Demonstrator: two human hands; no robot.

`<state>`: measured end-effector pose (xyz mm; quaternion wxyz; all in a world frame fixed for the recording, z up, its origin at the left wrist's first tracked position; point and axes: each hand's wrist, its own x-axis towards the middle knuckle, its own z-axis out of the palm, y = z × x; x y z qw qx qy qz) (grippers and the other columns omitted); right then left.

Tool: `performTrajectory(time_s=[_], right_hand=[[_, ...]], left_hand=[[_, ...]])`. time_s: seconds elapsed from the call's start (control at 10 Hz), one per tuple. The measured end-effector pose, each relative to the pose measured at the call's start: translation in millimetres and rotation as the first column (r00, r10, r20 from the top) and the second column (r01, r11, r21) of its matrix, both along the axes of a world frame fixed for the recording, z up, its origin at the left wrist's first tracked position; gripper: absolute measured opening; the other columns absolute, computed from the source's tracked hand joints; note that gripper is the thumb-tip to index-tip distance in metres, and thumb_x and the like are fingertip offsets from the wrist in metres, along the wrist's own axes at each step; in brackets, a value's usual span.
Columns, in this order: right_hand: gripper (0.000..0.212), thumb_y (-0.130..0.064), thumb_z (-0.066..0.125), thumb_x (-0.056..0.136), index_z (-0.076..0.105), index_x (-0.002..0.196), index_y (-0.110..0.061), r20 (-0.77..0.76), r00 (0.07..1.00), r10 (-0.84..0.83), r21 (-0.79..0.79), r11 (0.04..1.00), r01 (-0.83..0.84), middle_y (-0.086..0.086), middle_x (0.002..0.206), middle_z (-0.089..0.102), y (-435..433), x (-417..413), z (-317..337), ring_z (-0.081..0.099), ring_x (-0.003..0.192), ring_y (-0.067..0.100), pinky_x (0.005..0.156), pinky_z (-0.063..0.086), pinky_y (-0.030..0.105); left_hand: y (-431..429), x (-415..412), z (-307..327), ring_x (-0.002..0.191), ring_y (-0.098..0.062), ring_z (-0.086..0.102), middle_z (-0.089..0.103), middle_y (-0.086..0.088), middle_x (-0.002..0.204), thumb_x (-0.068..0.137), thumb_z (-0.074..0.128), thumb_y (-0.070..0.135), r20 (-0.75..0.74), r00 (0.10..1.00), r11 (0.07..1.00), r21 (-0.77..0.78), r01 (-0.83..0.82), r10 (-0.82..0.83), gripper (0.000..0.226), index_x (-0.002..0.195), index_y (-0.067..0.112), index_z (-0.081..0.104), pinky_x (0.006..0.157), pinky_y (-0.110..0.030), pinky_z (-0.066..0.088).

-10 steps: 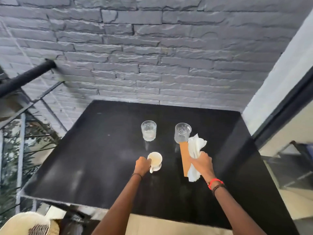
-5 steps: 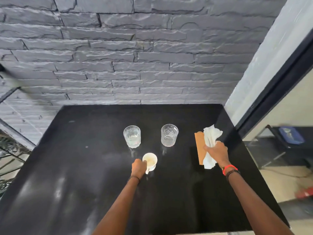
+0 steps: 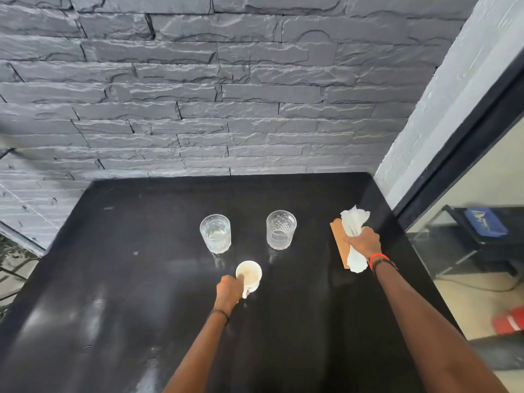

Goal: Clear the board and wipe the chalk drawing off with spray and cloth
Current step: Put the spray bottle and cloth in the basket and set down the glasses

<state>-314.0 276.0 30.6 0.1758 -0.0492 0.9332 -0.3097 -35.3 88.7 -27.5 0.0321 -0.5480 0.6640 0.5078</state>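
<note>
A black board-like tabletop shows faint white smears. My left hand grips the handle side of a small white cup standing near the middle. Beyond the cup stand two clear glasses, the left glass and the right glass. My right hand is closed around a crumpled white cloth together with a thin brown card, over the table's right side. No spray bottle is in view.
A grey stone-brick wall rises right behind the table. A white pillar with a black frame borders the right edge. Past it, lower down, are a dark stand with a blue object and a red item on the floor.
My right hand carried the cloth and card rightward, from beside the right glass toward the table's right edge. My left hand stayed on the cup. The camera view turned right.
</note>
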Motion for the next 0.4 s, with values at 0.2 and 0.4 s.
performTrajectory(time_s=[0.2, 0.4], right_hand=[[0.049, -0.022, 0.069, 0.082, 0.05, 0.117, 0.006, 0.016, 1.0, 0.027, 0.019, 0.999, -0.027, 0.022, 0.12, 0.058, -3, -15, -2, 0.057, 0.108, 0.037, 0.088, 0.047, 0.039], [0.079, -0.038, 0.077, 0.073, 0.036, 0.129, -0.001, 0.092, 0.991, 0.102, 0.046, 0.993, -0.107, 0.017, 0.126, 0.054, 0, -28, -5, 0.054, 0.113, 0.035, 0.093, 0.047, 0.041]], left_hand=[[-8, 2, -1, 0.103, -0.041, 0.064, 0.073, -0.021, 0.097, 0.097, 0.044, 0.045, -0.007, 1.0, 1.0, -0.007, -0.021, 0.021, 0.058, 0.102, -0.007, 0.067, 0.088, -0.041, 0.054], [-9, 8, 7, 0.106, -0.041, 0.063, 0.07, -0.02, 0.096, 0.096, 0.039, 0.054, -0.024, 0.997, 0.997, -0.028, -0.073, 0.073, 0.062, 0.091, -0.001, 0.066, 0.095, -0.044, 0.051]])
